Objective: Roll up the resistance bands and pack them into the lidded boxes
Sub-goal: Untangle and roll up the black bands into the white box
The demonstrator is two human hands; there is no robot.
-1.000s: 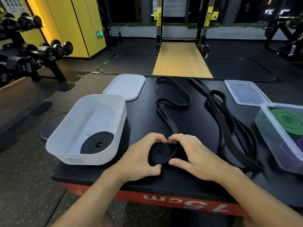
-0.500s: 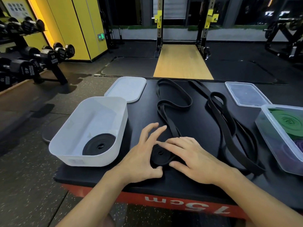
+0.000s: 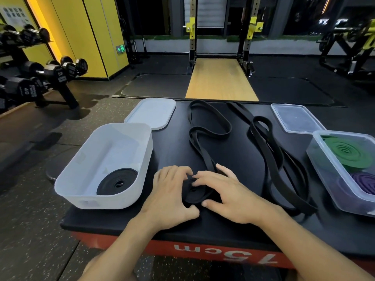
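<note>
left hand (image 3: 172, 196) + right hand (image 3: 227, 194): fingers clamped round coil (image 3: 194, 194), near centre of table (image 3: 233, 151), keeping it tight | band tail (image 3: 203, 151) runs far, feeding roll | white box (image 3: 85, 175) open at left, ready

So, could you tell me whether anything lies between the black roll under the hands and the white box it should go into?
Nothing visible does. The half-rolled band lies between the left hand and right hand, just right of the open white box. Its lid lies behind it. One black roll already lies inside, with room beside it.
</note>
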